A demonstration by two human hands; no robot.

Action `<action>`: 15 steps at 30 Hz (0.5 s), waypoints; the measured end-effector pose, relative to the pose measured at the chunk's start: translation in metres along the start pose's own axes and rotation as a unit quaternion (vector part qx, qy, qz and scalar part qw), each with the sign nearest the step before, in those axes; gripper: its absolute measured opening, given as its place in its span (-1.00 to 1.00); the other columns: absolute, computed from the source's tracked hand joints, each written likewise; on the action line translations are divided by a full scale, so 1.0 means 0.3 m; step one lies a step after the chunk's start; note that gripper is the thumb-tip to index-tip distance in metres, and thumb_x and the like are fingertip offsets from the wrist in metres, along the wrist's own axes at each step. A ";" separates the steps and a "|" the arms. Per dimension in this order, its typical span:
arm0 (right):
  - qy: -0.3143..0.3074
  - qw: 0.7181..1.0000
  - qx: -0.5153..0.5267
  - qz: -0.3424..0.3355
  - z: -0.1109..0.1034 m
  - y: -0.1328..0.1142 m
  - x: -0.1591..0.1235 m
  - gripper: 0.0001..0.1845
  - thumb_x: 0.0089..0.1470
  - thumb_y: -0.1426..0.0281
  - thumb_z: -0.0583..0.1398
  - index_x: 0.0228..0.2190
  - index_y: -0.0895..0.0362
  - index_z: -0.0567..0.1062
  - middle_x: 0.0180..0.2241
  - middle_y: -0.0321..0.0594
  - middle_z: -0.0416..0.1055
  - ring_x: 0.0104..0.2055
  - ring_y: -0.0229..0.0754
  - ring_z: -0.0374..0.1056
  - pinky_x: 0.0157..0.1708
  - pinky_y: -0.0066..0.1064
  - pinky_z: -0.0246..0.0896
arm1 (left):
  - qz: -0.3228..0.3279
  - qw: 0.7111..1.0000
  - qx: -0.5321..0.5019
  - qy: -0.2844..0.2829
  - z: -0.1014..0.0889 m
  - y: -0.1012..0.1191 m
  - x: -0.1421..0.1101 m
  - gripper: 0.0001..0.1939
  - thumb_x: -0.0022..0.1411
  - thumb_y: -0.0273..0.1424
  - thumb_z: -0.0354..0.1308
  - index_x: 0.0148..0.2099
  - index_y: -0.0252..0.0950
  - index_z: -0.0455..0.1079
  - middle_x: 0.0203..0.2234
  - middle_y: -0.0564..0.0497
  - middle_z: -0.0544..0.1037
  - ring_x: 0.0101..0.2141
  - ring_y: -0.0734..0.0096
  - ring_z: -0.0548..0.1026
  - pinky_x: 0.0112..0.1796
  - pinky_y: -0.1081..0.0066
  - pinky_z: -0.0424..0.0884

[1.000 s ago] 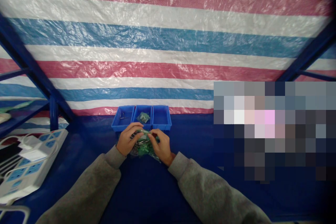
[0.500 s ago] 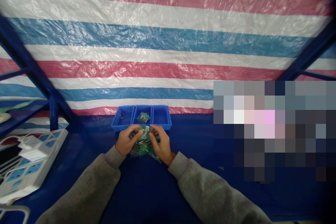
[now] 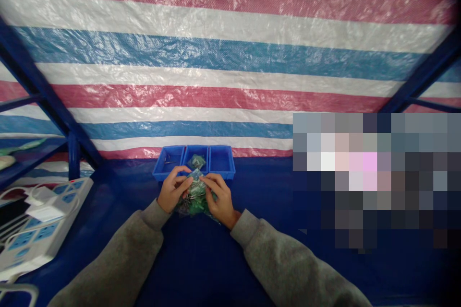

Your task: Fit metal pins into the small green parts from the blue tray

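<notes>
At far left a power strip (image 3: 34, 230) lies on the blue table (image 3: 201, 259). My left hand (image 3: 172, 189) has closed in since a second ago: thumb and fingers now pinch the top edge of a small clear bag (image 3: 196, 176) at its left corner, lifted above the pile (image 3: 192, 204) of green bagged parts, which rests on the table under my wrists. My right hand (image 3: 220, 197) pinches the same bag's right corner, fingertips nearly meeting the left ones; half a second ago the hands were a little wider apart and lower on the pile. So one bag is now singled out, held between both hands just in front of the three bins (image 3: 194, 162); the middle one holds a similar bag.
</notes>
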State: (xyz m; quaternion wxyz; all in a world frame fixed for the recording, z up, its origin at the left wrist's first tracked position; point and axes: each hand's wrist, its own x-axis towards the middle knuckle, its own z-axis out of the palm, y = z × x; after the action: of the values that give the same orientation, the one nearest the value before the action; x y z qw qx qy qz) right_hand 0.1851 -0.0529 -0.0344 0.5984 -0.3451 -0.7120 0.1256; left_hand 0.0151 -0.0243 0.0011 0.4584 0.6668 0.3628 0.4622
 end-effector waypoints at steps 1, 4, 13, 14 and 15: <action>0.003 1.000 -0.001 0.004 0.001 0.001 0.000 -0.60 0.10 0.55 0.04 -0.05 0.06 0.41 -0.15 -0.12 0.31 -0.12 -0.19 0.30 -0.13 -0.33 0.27 | -0.003 1.000 -0.002 -0.001 0.000 0.000 0.000 -0.71 0.17 -0.27 0.12 -0.12 -0.26 0.18 -0.72 0.24 0.24 -0.73 0.63 0.23 -0.67 0.61 0.14; 0.008 1.000 -0.006 0.020 0.001 0.002 0.001 -0.69 0.11 0.52 0.07 -0.12 0.06 0.46 -0.19 -0.14 0.32 -0.16 -0.20 0.31 -0.17 -0.37 0.27 | -0.001 1.000 0.007 -0.001 -0.001 0.003 -0.004 -0.74 0.18 -0.26 0.11 -0.14 -0.29 0.25 -0.71 0.21 0.28 -0.72 0.61 0.25 -0.67 0.59 0.16; 0.028 0.997 -0.002 0.066 0.000 -0.012 0.009 -0.85 0.15 0.41 0.08 -0.31 0.13 0.45 -0.34 -0.19 0.37 -0.31 -0.23 0.31 -0.29 -0.41 0.24 | 0.143 0.972 0.189 -0.014 -0.016 0.014 -0.001 -0.77 0.13 -0.29 0.17 -0.22 -0.34 0.44 -0.41 -0.02 0.45 -0.41 0.44 0.40 -0.33 0.43 0.35; 0.029 0.997 -0.006 0.068 0.000 -0.014 0.009 -0.85 0.15 0.40 0.08 -0.32 0.13 0.45 -0.36 -0.20 0.38 -0.32 -0.23 0.31 -0.29 -0.40 0.24 | 0.158 0.964 0.214 -0.008 -0.016 0.015 0.000 -0.79 0.12 -0.31 0.18 -0.24 -0.33 0.45 -0.41 -0.02 0.44 -0.41 0.45 0.39 -0.33 0.43 0.35; 0.028 0.997 -0.010 0.070 0.000 -0.016 0.009 -0.85 0.15 0.39 0.08 -0.33 0.13 0.44 -0.37 -0.20 0.38 -0.34 -0.24 0.30 -0.30 -0.41 0.23 | 0.172 0.957 0.232 0.000 -0.016 0.015 0.002 -0.81 0.12 -0.32 0.18 -0.25 -0.33 0.45 -0.41 -0.02 0.42 -0.42 0.46 0.38 -0.35 0.44 0.35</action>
State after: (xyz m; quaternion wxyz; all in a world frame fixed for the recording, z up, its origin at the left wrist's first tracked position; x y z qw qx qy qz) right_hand 0.1834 -0.0548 -0.0295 0.6046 -0.4032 -0.6703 0.1504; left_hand 0.0110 -0.0240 0.0061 0.2044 0.8073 0.3399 0.4369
